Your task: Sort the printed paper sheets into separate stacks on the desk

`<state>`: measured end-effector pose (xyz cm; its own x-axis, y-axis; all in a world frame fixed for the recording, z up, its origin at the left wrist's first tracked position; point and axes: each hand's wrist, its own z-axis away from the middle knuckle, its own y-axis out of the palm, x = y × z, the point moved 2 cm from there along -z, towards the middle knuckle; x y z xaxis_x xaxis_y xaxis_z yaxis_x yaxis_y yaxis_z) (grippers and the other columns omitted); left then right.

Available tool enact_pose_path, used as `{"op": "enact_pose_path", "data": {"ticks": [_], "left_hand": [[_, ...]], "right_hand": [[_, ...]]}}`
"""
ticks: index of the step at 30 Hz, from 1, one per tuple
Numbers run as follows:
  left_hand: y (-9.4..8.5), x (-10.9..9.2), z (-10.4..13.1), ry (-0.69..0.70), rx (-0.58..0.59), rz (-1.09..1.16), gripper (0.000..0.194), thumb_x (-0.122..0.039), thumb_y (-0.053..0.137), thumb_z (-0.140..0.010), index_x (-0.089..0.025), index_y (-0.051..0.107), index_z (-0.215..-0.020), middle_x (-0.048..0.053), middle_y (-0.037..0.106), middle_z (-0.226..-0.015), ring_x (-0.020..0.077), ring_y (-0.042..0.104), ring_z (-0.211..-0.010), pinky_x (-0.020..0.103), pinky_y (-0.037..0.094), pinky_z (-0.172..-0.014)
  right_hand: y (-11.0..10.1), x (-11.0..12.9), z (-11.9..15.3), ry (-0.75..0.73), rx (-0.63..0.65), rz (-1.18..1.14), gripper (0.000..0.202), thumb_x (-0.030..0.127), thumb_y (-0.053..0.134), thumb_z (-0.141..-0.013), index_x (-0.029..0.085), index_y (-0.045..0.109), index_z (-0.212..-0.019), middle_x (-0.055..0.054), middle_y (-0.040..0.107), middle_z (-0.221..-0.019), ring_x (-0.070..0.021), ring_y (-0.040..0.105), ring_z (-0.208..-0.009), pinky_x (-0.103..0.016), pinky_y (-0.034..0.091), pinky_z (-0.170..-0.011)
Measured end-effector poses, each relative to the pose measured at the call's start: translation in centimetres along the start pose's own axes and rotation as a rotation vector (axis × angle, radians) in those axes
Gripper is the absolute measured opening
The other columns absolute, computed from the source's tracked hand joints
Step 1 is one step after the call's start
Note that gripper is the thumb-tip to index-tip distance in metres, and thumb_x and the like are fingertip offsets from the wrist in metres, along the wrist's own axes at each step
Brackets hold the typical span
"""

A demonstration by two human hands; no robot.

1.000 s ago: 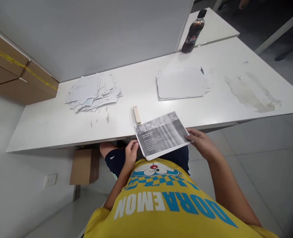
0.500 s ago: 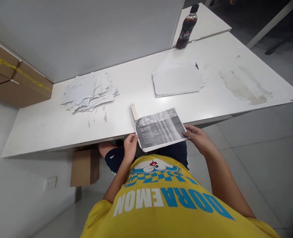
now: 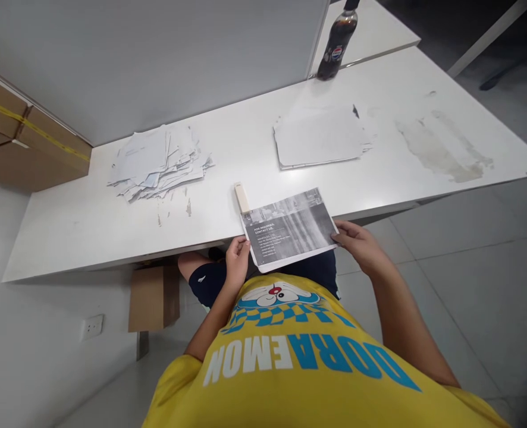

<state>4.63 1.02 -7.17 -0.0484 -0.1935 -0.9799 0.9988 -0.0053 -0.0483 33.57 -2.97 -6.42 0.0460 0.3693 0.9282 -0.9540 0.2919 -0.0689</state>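
A printed sheet of paper (image 3: 290, 229), black and grey with white lettering and a white border, is held out flat in front of my body, over the desk's near edge. My left hand (image 3: 237, 257) pinches its left edge between thumb and fingers. At the opposite edge, my right hand (image 3: 357, 241) grips the sheet in the same way. Just beyond the sheet's upper left corner lies a slim cream-coloured object (image 3: 241, 198), partly covered by the paper; its kind is unclear.
On the white desk (image 3: 232, 145) lie a messy pile of papers (image 3: 156, 157) at left and a neater stack of papers (image 3: 319, 137) at right. A cola bottle (image 3: 337, 44) stands by the grey partition (image 3: 156, 59). Cardboard boxes (image 3: 49, 145) sit at far left; another box (image 3: 150, 297) is underneath.
The view has shifted slightly, so the desk and bottle appear a little higher. Both hands still hold the sheet, which has hardly moved.
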Motion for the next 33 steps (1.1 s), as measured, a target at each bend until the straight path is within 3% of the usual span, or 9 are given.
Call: {"op": "enact_pose_path", "data": {"ticks": [5, 13, 17, 19, 21, 23, 26, 29, 33], "left_hand": [[1.1, 0.0, 0.1, -0.061, 0.045, 0.118, 0.041, -0.047, 0.067, -0.081, -0.019, 0.053, -0.107, 0.003, 0.07, -0.081, 0.0166, 0.065, -0.067, 0.027, 0.051, -0.064], [1.2, -0.2, -0.1, -0.021, 0.037, 0.148, 0.058, -0.039, 0.067, -0.083, -0.021, 0.041, -0.132, 0.002, 0.069, -0.083, 0.0153, 0.064, -0.067, 0.025, 0.049, -0.062], [1.0, -0.2, 0.1, -0.033, 0.023, 0.088, 0.068, -0.036, 0.067, -0.084, -0.021, 0.036, -0.143, -0.002, 0.064, -0.074, 0.0129, 0.058, -0.064, 0.022, 0.045, -0.06], [1.1, -0.1, 0.3, -0.03, 0.029, 0.064, 0.07, -0.034, 0.065, -0.085, -0.022, 0.033, -0.146, -0.004, 0.06, -0.07, 0.0112, 0.055, -0.061, 0.021, 0.044, -0.059], [1.2, 0.1, 0.5, -0.023, 0.031, 0.048, 0.067, -0.031, 0.062, -0.087, -0.022, 0.033, -0.146, -0.005, 0.058, -0.068, 0.01, 0.053, -0.059, 0.02, 0.043, -0.058], [1.3, 0.5, 0.6, -0.025, 0.012, 0.046, 0.059, -0.026, 0.059, -0.087, -0.023, 0.036, -0.141, -0.004, 0.059, -0.071, 0.01, 0.055, -0.06, 0.02, 0.044, -0.059], [1.5, 1.0, 0.3, -0.017, -0.015, 0.049, 0.042, -0.021, 0.058, -0.083, -0.023, 0.046, -0.124, -0.002, 0.062, -0.077, 0.0106, 0.06, -0.064, 0.021, 0.047, -0.062], [1.7, 1.2, -0.3, 0.036, -0.016, 0.03, 0.031, -0.019, 0.06, -0.08, -0.02, 0.055, -0.11, 0.001, 0.065, -0.086, 0.0112, 0.063, -0.07, 0.022, 0.049, -0.066], [1.9, 1.1, -0.8, 0.057, -0.027, 0.058, 0.034, -0.022, 0.06, -0.08, -0.017, 0.062, -0.113, 0.006, 0.068, -0.097, 0.0139, 0.065, -0.08, 0.025, 0.051, -0.074]], "right_hand": [[0.1, -0.2, 0.2, -0.039, -0.009, -0.019, 0.031, 0.039, 0.07, -0.063, 0.025, 0.071, -0.091, -0.003, 0.073, -0.086, -0.0247, 0.067, -0.087, -0.036, 0.052, -0.077], [0.5, -0.3, 0.1, -0.068, -0.058, 0.061, 0.043, 0.04, 0.069, -0.065, 0.022, 0.068, -0.104, -0.008, 0.072, -0.098, -0.0288, 0.065, -0.1, -0.044, 0.051, -0.089], [1.1, 2.9, 0.8, -0.332, -0.302, 0.417, 0.049, 0.037, 0.063, -0.073, 0.02, 0.061, -0.119, -0.014, 0.063, -0.123, -0.0323, 0.055, -0.119, -0.053, 0.042, -0.103], [2.5, 5.1, 1.2, -0.541, -0.333, 0.543, 0.045, 0.035, 0.058, -0.08, 0.019, 0.06, -0.122, -0.015, 0.06, -0.129, -0.0305, 0.051, -0.125, -0.052, 0.039, -0.108], [4.9, 6.8, 1.0, -0.706, -0.204, 0.574, 0.036, 0.031, 0.052, -0.087, 0.019, 0.061, -0.119, -0.014, 0.062, -0.128, -0.0275, 0.053, -0.123, -0.05, 0.04, -0.109], [8.0, 7.8, 0.3, -0.817, 0.007, 0.599, 0.031, 0.027, 0.048, -0.09, 0.02, 0.063, -0.117, -0.011, 0.065, -0.126, -0.0258, 0.056, -0.122, -0.049, 0.042, -0.107], [12.5, 8.2, -1.3, -0.937, 0.254, 0.7, 0.036, 0.015, 0.045, -0.088, 0.02, 0.064, -0.118, -0.01, 0.065, -0.129, -0.026, 0.055, -0.123, -0.05, 0.043, -0.106], [15.3, 8.3, -2.9, -0.989, 0.34, 0.792, 0.043, 0.004, 0.042, -0.081, 0.016, 0.068, -0.113, -0.013, 0.068, -0.122, -0.0261, 0.059, -0.115, -0.045, 0.045, -0.1], [16.0, 8.6, -3.8, -0.997, 0.315, 0.873, 0.042, 0.0, 0.042, -0.077, 0.016, 0.073, -0.099, -0.011, 0.072, -0.111, -0.0256, 0.062, -0.101, -0.042, 0.046, -0.091]]}}
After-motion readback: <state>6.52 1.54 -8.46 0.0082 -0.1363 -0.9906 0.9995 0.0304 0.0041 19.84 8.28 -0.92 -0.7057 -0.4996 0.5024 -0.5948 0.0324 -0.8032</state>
